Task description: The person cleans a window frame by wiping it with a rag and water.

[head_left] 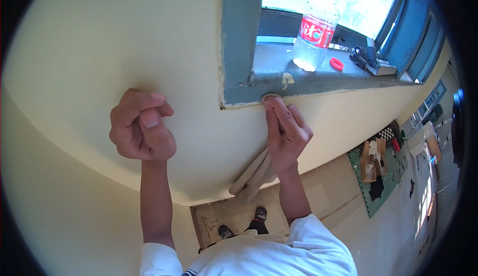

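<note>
My right hand (286, 135) pinches a beige cloth (270, 96) against the lower edge of the blue window frame (241, 94). A longer stretch of beige fabric (251, 175) hangs below along the wall; my hand hides whether the two are one piece. To the left, in front of the cream wall (124, 32), my left hand (143, 126) is raised and closed, thumb against the curled fingers. Whatever it may hold is too small or hidden to make out.
On the sill (274, 67) stand an uncapped plastic bottle (315, 34) with a red label, a red cap (336, 64) and a dark tool (366, 57) by a small box (383, 68). A cardboard box (372, 161) sits on a green mat (371, 204) at right. My shoes (260, 213) are below.
</note>
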`<state>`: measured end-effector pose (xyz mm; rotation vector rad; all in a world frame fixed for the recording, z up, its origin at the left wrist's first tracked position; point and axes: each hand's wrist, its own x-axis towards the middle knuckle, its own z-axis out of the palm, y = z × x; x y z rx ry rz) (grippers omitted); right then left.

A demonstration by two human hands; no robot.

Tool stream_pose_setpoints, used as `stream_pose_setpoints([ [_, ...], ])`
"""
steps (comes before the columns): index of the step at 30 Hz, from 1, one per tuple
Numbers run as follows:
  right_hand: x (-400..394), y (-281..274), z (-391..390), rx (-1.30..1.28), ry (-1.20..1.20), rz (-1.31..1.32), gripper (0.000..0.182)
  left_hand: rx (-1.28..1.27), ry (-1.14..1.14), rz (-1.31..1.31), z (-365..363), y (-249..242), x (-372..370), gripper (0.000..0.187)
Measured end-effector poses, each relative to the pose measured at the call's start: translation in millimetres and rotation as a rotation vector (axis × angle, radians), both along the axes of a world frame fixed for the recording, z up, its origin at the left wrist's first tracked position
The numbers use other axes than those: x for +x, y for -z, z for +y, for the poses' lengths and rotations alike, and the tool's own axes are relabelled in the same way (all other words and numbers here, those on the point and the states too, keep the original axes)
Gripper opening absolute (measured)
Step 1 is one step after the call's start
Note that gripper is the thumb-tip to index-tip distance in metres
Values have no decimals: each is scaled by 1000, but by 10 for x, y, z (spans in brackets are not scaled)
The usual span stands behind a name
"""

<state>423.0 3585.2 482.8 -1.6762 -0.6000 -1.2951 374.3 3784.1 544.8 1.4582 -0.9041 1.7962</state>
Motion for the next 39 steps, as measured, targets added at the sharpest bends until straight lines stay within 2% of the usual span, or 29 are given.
stream_pose_setpoints([
  [5, -141, -95, 157, -236, -43, -86, 24, -5, 3, 13, -4, 16, -11, 14],
  [9, -57, -27, 20, -82, -40, 60, 23, -10, -28, 9, -3, 13, 7, 15],
  [12, -160, -68, 293, -165, -97, -88, 23, -52, 6, 7, -28, -1, 0, 10],
  [13, -219, -114, 300, -222, -68, -21, 22, -70, 32, 7, -43, -4, -6, 9],
  [16, -123, -159, 288, -191, -155, -55, 20, -76, -4, 17, -35, 17, 6, 9],
  [19, -68, -291, 382, -156, -143, -160, 20, -80, -15, 37, -43, 7, -12, 8],
  [22, 1, -429, 444, -27, -206, -201, 20, -3, -97, 32, -14, -3, -22, 13],
  [25, -74, -308, 524, 137, -260, -148, 20, 11, -83, 43, -9, -3, -28, 13],
  [28, -120, -265, 488, 8, -162, -181, 20, -65, -64, 65, -23, 20, -23, 7],
  [31, -119, -553, 487, 9, -69, -227, 20, 20, -105, 52, 16, 13, -27, 13],
  [34, -161, -691, 496, 21, -75, -203, 19, -6, -93, 29, -12, -1, -23, 14],
  [39, -204, -444, 578, 72, -96, -150, 15, 29, -114, 37, 21, 0, -33, 13],
])
